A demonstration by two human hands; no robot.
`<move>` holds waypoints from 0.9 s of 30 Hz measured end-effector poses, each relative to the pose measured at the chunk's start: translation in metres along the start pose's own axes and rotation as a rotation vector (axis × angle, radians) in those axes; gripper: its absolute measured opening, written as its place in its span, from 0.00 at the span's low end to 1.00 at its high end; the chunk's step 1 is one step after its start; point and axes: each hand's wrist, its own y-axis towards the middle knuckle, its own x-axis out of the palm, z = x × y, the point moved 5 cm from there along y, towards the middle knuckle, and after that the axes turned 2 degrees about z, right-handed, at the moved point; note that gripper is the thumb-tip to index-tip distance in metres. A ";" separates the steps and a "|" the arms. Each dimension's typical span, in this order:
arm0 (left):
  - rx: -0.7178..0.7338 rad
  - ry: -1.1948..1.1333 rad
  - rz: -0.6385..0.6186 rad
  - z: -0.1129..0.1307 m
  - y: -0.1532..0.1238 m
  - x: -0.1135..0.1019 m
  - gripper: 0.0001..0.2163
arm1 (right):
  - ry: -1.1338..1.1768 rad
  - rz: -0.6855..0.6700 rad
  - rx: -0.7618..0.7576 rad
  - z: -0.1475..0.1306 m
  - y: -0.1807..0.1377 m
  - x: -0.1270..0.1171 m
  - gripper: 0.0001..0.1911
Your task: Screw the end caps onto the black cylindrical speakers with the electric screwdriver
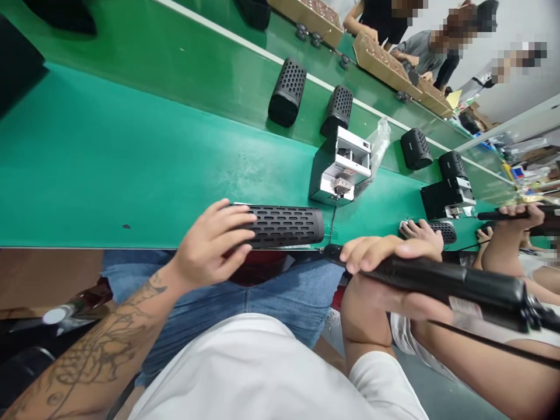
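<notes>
My left hand (216, 242) grips one end of a black speaker (286, 224) with a slotted grille, thumb on the near side and fingers over the top. The speaker lies on its side along the table's near edge. My right hand (385, 268) is closed around a black electric screwdriver (459, 283), held nearly level with its tip pointing left. That tip is just right of the speaker's end, apart from it. Behind the speaker stands a black and silver screw feeder (341, 169).
Black speakers (286, 93) stand on the green conveyor (192, 76) behind the table (131, 175). At right, a co-worker's hand (422, 233) rests on another speaker beside a second screw feeder (450, 198). Across the line, people work at cardboard boxes (385, 64). A plastic bag (380, 146) lies by the feeder.
</notes>
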 end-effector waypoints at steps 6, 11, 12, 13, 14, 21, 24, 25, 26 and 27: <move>-0.211 -0.097 -0.065 -0.048 -0.027 0.003 0.38 | 0.143 0.167 -0.178 0.027 0.009 0.032 0.32; -0.242 -0.109 -0.092 -0.055 -0.037 0.018 0.47 | 0.235 0.124 -0.147 0.031 0.019 0.034 0.31; -0.242 -0.110 -0.088 -0.055 -0.037 0.019 0.48 | 0.250 0.108 -0.135 0.031 0.019 0.035 0.31; -0.242 -0.109 -0.088 -0.056 -0.037 0.019 0.48 | 0.262 0.089 -0.123 0.032 0.020 0.037 0.31; -0.242 -0.106 -0.094 -0.056 -0.037 0.019 0.48 | 0.274 0.073 -0.113 0.032 0.020 0.038 0.31; -0.212 -0.093 -0.171 -0.058 -0.028 0.013 0.49 | 0.331 0.006 -0.094 0.038 0.026 0.041 0.29; -0.186 -0.102 -0.166 -0.062 -0.025 0.013 0.48 | 0.318 -0.056 -0.089 0.036 0.029 0.043 0.30; -0.180 -0.098 -0.165 -0.064 -0.025 0.013 0.48 | 0.321 -0.085 -0.087 0.035 0.029 0.044 0.30; -0.173 -0.091 -0.163 -0.065 -0.025 0.014 0.49 | 0.327 -0.110 -0.083 0.034 0.030 0.044 0.30; -0.165 -0.085 -0.162 -0.067 -0.025 0.015 0.49 | 0.332 -0.128 -0.075 0.033 0.030 0.045 0.30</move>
